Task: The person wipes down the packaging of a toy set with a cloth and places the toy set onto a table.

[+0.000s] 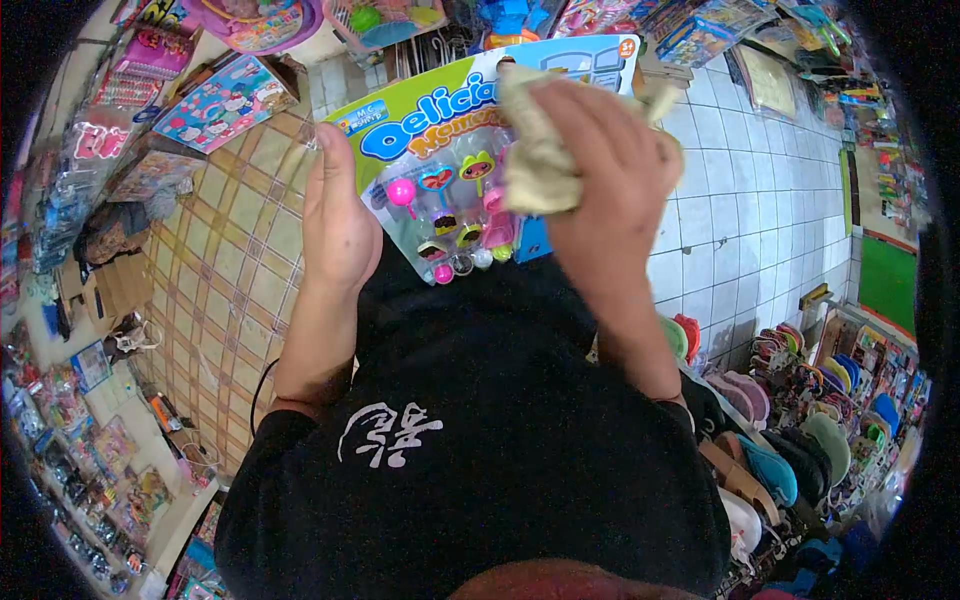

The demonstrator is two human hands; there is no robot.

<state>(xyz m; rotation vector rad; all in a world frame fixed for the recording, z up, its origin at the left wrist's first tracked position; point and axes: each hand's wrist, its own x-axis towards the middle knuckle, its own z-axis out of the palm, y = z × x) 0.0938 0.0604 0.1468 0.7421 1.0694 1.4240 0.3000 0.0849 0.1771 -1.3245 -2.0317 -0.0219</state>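
A toy pack [440, 150] with a green and blue backing card and small toy sweets under clear plastic is held up in front of my chest. My left hand [340, 205] grips its left edge, thumb up along the front and the other fingers hidden behind the card. In my right hand [615, 170] is a bunched cream cloth [540, 140], which lies over the right part of the pack's front and covers some of the lettering. The right hand is slightly blurred, its fingers pressed onto the cloth.
Packaged toys line the left side, among them a Hello Kitty pack [225, 100]. Purple and pink baskets [255, 20] stand at the top. Rows of slippers [825, 450] fill the lower right. White floor tiles [750, 170] lie at the right, brown-patterned tiles [220, 260] at the left.
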